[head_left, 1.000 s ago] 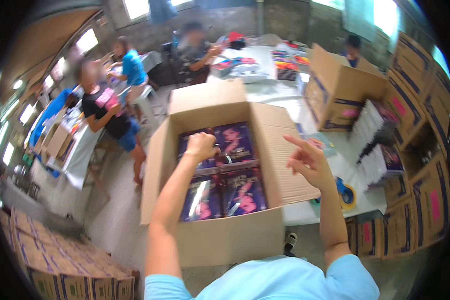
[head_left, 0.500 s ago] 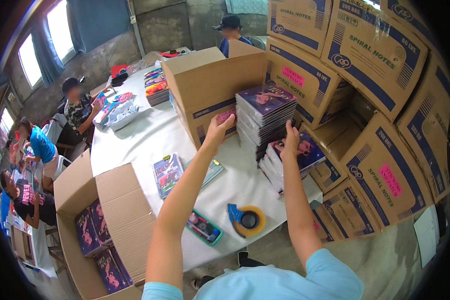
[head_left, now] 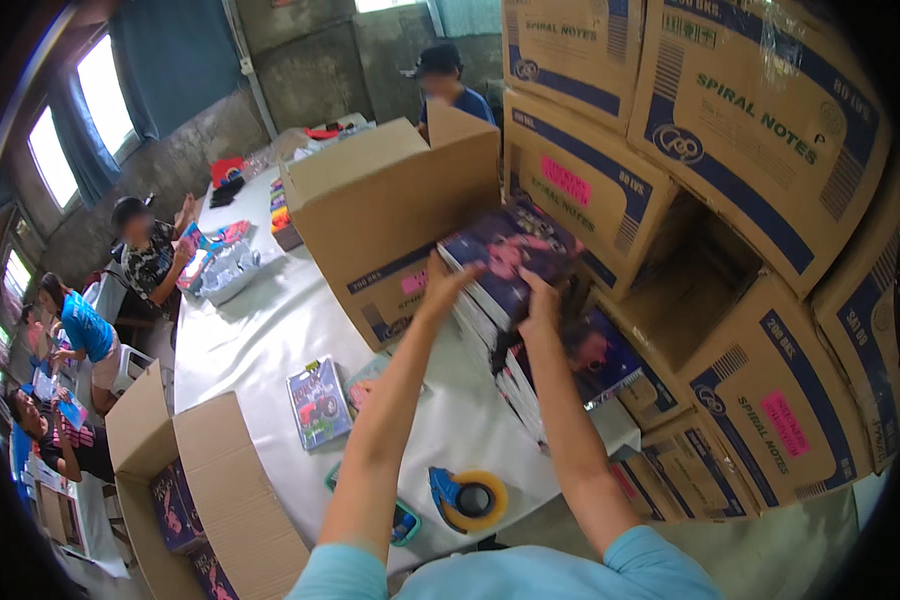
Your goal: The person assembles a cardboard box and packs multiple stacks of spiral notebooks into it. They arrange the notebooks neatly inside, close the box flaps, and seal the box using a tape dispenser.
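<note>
A bundle of purple-covered notebooks (head_left: 515,248) is gripped between my two hands and tilted, at the top of the tall stack beside a cardboard carton (head_left: 395,200). My left hand (head_left: 450,287) closes around its near left side, thumb over the top cover. My right hand (head_left: 540,307) holds the near right corner. More of the stack shows under the bundle, partly hidden by my right hand. A second pile of notebooks (head_left: 610,352), pale page edges outward, stands just right of my right wrist.
Stacked cartons (head_left: 760,395) wall off the right side. On the white-covered table (head_left: 260,350) lie a spiral notebook (head_left: 318,403), a blue tape dispenser (head_left: 450,492) and a green case (head_left: 407,527). An open box (head_left: 235,470) holds more notebooks at left. Several people sit or stand beyond.
My hands have moved from the stack's sides to its top notebooks, which are now tilted in my grip. My view has shifted somewhat.
</note>
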A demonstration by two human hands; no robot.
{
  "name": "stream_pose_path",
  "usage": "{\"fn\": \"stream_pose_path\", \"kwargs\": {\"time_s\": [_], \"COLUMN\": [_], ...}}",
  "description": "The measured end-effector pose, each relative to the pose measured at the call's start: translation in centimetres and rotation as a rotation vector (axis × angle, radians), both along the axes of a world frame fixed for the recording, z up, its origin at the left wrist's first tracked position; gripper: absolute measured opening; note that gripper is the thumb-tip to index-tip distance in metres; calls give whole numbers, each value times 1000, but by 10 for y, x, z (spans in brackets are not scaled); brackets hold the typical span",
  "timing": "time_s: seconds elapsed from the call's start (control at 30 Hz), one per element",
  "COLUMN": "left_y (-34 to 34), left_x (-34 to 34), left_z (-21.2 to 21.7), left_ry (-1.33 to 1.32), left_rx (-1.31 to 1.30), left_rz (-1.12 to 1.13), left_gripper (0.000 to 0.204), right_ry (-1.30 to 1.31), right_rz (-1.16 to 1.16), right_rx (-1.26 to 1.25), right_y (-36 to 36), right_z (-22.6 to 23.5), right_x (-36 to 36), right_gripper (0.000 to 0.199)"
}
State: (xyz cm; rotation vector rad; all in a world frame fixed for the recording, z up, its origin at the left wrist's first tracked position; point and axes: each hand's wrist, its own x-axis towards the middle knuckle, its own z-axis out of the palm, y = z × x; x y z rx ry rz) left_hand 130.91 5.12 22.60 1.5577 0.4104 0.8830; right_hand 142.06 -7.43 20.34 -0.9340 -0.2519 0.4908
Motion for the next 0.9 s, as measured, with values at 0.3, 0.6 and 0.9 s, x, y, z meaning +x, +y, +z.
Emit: {"fn": "stream_pose_path", "kwargs": {"time_s": [0.3, 0.6, 0.9], "left_y": [-122, -213, -347], "left_x": [-162, -380, -685], "left_z": [155, 171, 71], "left_ry": [256, 589, -938], "left_rx": [640, 572, -408], "left_rz": [71, 344, 246], "left_gripper": [111, 108, 71], "right_ry": [366, 607, 313], "right_rz": [374, 789, 1238], "right_rx": [672, 576, 288], "right_y": [-84, -103, -121], "right_z": [-2, -3, 112], "right_x": [-95, -284, -422], "right_gripper": [46, 47, 48]}}
